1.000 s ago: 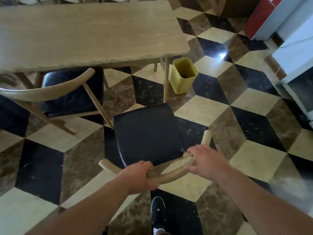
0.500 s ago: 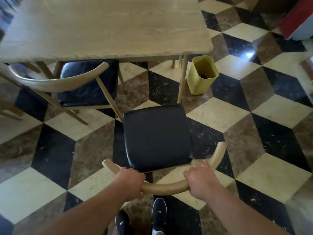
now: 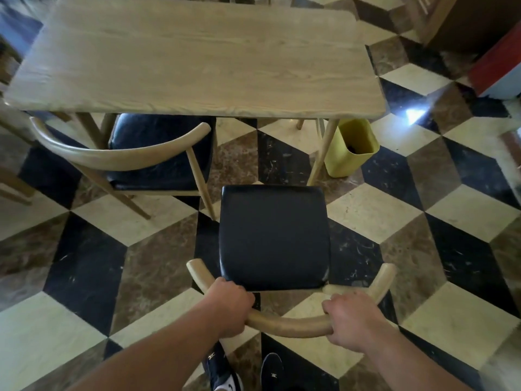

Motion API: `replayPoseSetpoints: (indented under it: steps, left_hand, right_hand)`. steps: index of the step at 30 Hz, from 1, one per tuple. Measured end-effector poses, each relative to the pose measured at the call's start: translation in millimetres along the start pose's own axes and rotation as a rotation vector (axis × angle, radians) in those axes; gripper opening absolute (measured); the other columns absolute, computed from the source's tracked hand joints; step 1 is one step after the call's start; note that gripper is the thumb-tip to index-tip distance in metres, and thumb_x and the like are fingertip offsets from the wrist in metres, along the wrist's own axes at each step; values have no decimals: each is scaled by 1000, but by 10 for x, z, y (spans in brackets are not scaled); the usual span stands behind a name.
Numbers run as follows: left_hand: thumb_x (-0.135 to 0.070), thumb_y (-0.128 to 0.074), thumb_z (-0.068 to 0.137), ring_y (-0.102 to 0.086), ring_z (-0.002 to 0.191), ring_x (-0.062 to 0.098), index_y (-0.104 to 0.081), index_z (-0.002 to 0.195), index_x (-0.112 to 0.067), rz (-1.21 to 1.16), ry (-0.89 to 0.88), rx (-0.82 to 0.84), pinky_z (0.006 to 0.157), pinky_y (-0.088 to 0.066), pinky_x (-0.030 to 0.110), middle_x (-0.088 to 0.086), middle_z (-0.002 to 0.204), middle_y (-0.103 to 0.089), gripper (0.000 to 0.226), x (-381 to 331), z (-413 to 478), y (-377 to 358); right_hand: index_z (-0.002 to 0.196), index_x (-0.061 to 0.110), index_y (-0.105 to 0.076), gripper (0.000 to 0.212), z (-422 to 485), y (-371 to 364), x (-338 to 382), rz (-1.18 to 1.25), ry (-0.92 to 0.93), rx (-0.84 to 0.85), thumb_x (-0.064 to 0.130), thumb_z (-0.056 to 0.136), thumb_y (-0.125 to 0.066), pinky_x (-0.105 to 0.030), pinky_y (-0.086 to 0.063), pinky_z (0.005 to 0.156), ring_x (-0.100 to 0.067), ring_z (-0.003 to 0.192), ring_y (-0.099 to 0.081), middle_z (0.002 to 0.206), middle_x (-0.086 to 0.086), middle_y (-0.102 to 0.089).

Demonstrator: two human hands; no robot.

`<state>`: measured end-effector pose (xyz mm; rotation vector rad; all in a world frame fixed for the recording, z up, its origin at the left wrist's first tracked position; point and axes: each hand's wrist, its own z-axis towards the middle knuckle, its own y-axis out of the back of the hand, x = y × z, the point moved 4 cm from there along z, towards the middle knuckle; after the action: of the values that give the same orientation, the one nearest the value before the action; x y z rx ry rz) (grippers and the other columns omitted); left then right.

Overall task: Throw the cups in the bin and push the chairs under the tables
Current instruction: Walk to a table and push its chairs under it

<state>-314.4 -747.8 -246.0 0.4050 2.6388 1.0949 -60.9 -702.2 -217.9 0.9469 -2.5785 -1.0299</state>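
Observation:
A wooden chair with a black seat (image 3: 273,235) stands on the floor in front of me, its seat facing the table. My left hand (image 3: 229,306) and my right hand (image 3: 352,320) both grip its curved wooden backrest. The light wooden table (image 3: 197,60) lies ahead, its near edge a little beyond the seat's front. A second chair with a black seat (image 3: 160,153) is partly under the table at the left. A yellow bin (image 3: 348,148) stands by the table's right front leg, with something dark inside. No cups are in sight.
The floor is a checker of black, brown and cream tiles. A red and white unit (image 3: 496,71) and a wooden cabinet (image 3: 451,21) stand at the far right. Parts of other chairs show at the left edge. My shoes (image 3: 248,373) are below the chair.
The chair has turned to face the table squarely and has come nearer to it. My view has shifted right along the table, and both hands have kept their hold on the backrest.

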Motion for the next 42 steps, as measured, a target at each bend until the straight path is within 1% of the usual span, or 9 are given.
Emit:
replayPoseSetpoints:
  steps: [5,9,12,14,17,24,32,38,42]
  left_hand:
    - [-39,-64,98,-66,101,26,-65,124,-25,13,-26,-50,90,-47,45,0,112,-70,30,312,205,268]
    - [-41,-67,96,-66,102,25,-65,125,-26,9,-9,-60,90,-46,45,-1,112,-70,33,546,408,524]
    - [-43,-69,95,-66,102,23,-66,126,-28,-10,4,-59,94,-47,44,-3,111,-69,35,697,508,719]
    - [-45,-69,94,-66,103,23,-65,126,-28,-6,18,-48,93,-47,43,-3,112,-69,37,832,864,983]
    - [-49,-69,94,-65,102,23,-65,126,-29,4,38,-25,94,-49,44,-4,112,-69,39,947,881,1083]
    - [-50,-68,92,-65,103,23,-65,125,-31,-9,112,-30,98,-49,46,-6,110,-68,38,1297,1444,1632]
    - [-51,-69,91,-64,112,23,-65,128,-34,-12,139,-8,104,-47,51,-6,117,-68,41,1609,1892,2046]
    - [-48,-70,93,-63,110,21,-66,122,-33,23,165,-15,100,-47,46,-7,115,-68,34,1765,2066,2315]
    - [-47,-66,94,-62,112,23,-65,121,-33,74,168,9,97,-46,45,-6,118,-68,30,1858,2131,2403]
  right_hand:
    - [91,32,-56,25,271,278,-165,16,-47,-19,54,85,-67,-42,-51,92,-20,89,-65,89,10,-63]
    - [100,31,-66,30,534,564,-336,-4,-53,-35,58,86,-69,-41,-51,91,-21,92,-68,98,6,-71]
    - [100,30,-64,33,682,780,-432,-6,-42,-47,60,86,-70,-40,-48,89,-20,93,-66,97,7,-70]
    - [101,30,-64,36,969,983,-775,4,-26,-79,62,86,-71,-42,-48,92,-19,92,-65,96,7,-69]
    - [104,29,-65,40,1055,1137,-788,-21,-22,-73,63,85,-72,-43,-47,92,-21,96,-65,99,6,-69]
    - [106,31,-66,38,1619,1718,-1368,-22,9,-92,62,85,-74,-45,-46,95,-22,97,-63,100,6,-68]
    - [103,32,-62,33,2078,2152,-1766,-39,52,-73,59,85,-70,-46,-49,94,-22,96,-64,99,7,-67]
    - [100,34,-61,30,2310,2322,-1925,-6,64,-92,59,86,-70,-45,-48,91,-20,91,-63,94,9,-64]
    - [107,31,-63,35,2426,2420,-1924,-58,90,-108,60,88,-68,-45,-46,89,-22,94,-62,98,7,-65]
